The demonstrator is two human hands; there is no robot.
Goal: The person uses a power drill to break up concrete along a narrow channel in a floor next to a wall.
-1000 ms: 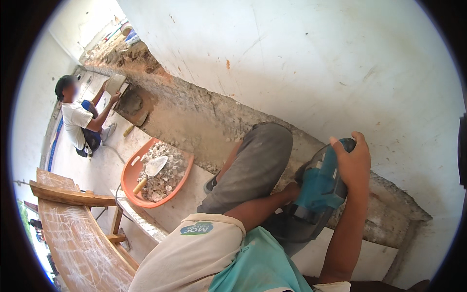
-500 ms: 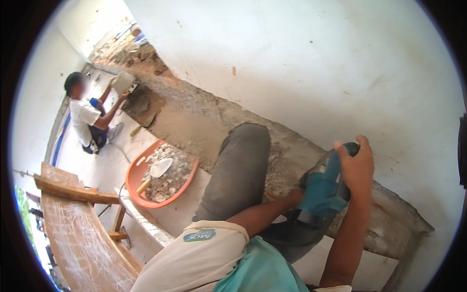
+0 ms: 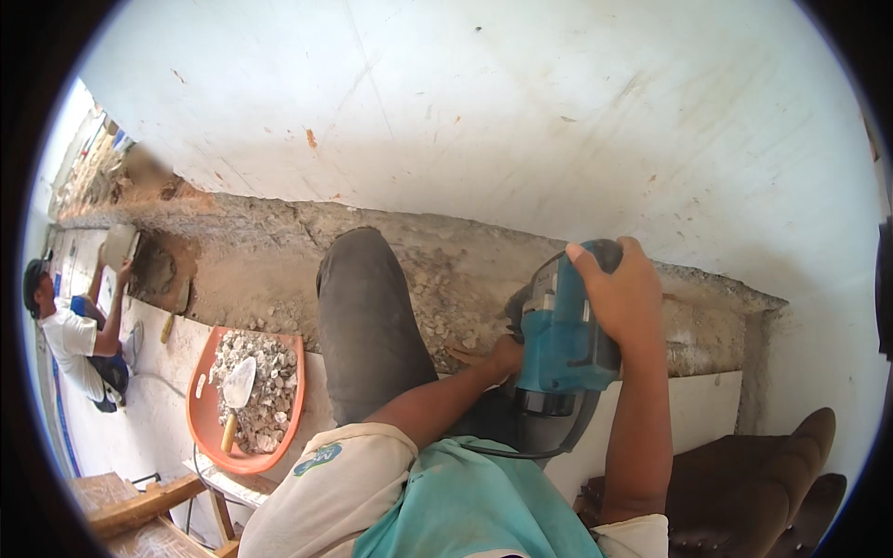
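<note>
My right hand (image 3: 625,293) is wrapped over the upper end of a teal and black demolition hammer (image 3: 556,349), thumb on one side and fingers on the other. The hammer stands nearly upright in front of my right thigh, its black cord looping below. My left hand (image 3: 505,357) is against the hammer's left side and seems to grip it from below. One digit sticks out to the left, and the other fingers are hidden behind the tool. No working tip of the hammer shows. Beyond it runs a trench of rubble (image 3: 446,307) along the wall foot.
An orange pan (image 3: 197,409) of broken rubble, with a trowel (image 3: 239,383) on top, stands left of my knee. A co-worker (image 3: 79,344) squats at far left, holding a slab. A wooden frame (image 3: 139,507) is at lower left, dark brown furniture (image 3: 735,488) at lower right.
My view has swung right, so the pan and co-worker sit farther left and the brown furniture appears. The hammer has turned more upright, with my right hand still on its upper end.
</note>
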